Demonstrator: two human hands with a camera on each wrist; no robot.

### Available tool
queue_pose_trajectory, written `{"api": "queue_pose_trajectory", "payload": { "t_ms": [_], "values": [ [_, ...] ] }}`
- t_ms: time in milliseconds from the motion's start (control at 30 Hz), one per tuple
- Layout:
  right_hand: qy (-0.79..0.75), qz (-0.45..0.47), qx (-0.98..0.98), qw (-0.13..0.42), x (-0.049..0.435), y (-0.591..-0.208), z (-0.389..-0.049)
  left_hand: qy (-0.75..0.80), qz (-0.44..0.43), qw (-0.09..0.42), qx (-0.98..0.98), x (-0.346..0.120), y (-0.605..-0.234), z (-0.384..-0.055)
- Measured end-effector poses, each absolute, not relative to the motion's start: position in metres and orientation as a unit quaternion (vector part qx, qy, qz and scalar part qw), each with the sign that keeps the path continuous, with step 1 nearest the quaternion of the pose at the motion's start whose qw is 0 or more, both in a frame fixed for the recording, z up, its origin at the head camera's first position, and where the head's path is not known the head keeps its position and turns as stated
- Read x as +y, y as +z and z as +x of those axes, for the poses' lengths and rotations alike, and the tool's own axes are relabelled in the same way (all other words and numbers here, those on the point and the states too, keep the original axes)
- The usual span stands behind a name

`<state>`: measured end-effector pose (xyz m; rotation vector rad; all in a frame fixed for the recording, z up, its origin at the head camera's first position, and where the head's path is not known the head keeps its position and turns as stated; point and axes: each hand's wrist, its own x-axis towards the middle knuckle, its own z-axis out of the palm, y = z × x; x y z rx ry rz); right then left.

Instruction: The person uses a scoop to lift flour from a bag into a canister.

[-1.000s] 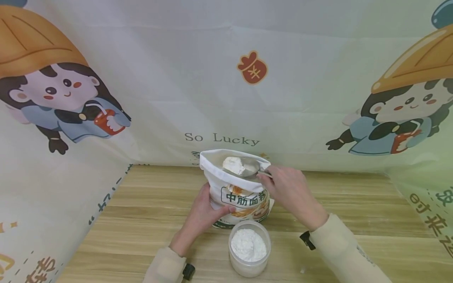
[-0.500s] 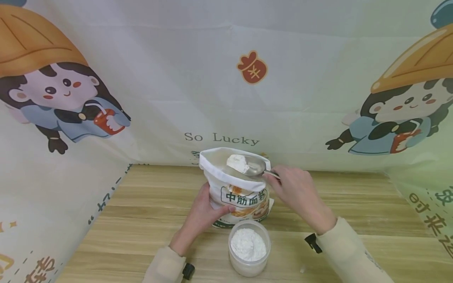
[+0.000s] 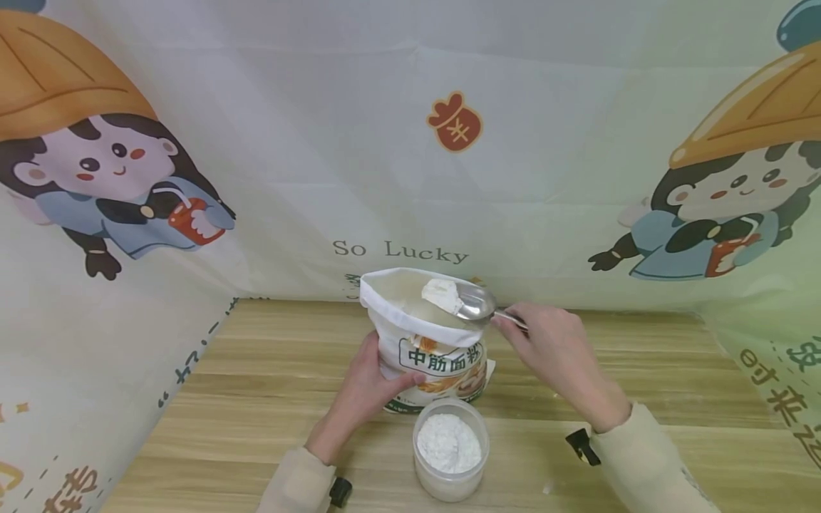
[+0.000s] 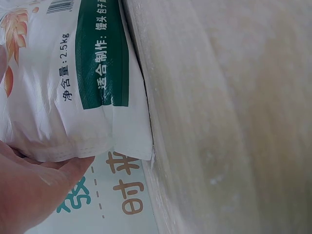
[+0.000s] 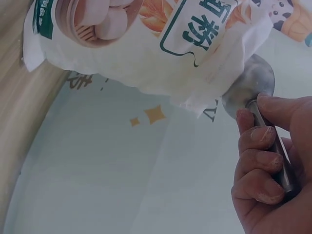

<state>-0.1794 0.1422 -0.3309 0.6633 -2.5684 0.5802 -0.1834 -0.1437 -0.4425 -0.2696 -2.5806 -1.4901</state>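
Note:
A white flour bag (image 3: 442, 363) with a folded-down rim stands upright on the wooden table. My left hand (image 3: 368, 392) grips its left side, thumb across the front; in the left wrist view the fingers (image 4: 73, 168) curl behind the bag's edge. My right hand (image 3: 554, 349) holds a metal scoop (image 3: 477, 303) by its handle, fingers wrapped round it in the right wrist view. White flour (image 3: 442, 293) is heaped in the scoop's front, over the bag's open mouth. Just in front of the bag stands a clear round tub (image 3: 449, 488), its flour (image 3: 449, 443) near the rim.
The wooden table (image 3: 256, 399) meets a printed cloth backdrop (image 3: 288, 178) behind the bag and at both sides. A small white speck (image 3: 547, 489) lies on the table right of the tub. Dark clips hang at both sleeves.
The right hand has drawn the loaded scoop to the right across the bag's mouth, so more of its metal bowl shows. The left hand, bag and tub stay in place.

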Motion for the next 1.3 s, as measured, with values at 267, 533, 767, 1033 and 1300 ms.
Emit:
{"api": "queue_pose_trajectory", "payload": {
  "t_ms": [267, 533, 767, 1033, 1300],
  "values": [
    [0.221, 0.242, -0.917, 0.227, 0.151, -0.333, -0.172, -0.495, -0.092, 0.077, -0.861, -0.144, -0.442, -0.183],
    [0.227, 0.254, -0.910, 0.235, 0.161, -0.335, -0.165, -0.495, -0.088, 0.076, -0.861, -0.144, -0.442, -0.184],
    [0.234, 0.270, -0.899, 0.253, 0.172, -0.338, -0.157, -0.494, -0.089, 0.076, -0.862, -0.143, -0.441, -0.184],
    [0.244, 0.285, -0.891, 0.256, 0.184, -0.343, -0.142, -0.495, -0.091, 0.076, -0.861, -0.143, -0.442, -0.183],
    [0.249, 0.303, -0.888, 0.241, 0.190, -0.354, -0.127, -0.489, -0.089, 0.075, -0.864, -0.143, -0.441, -0.183]
  ]
}}
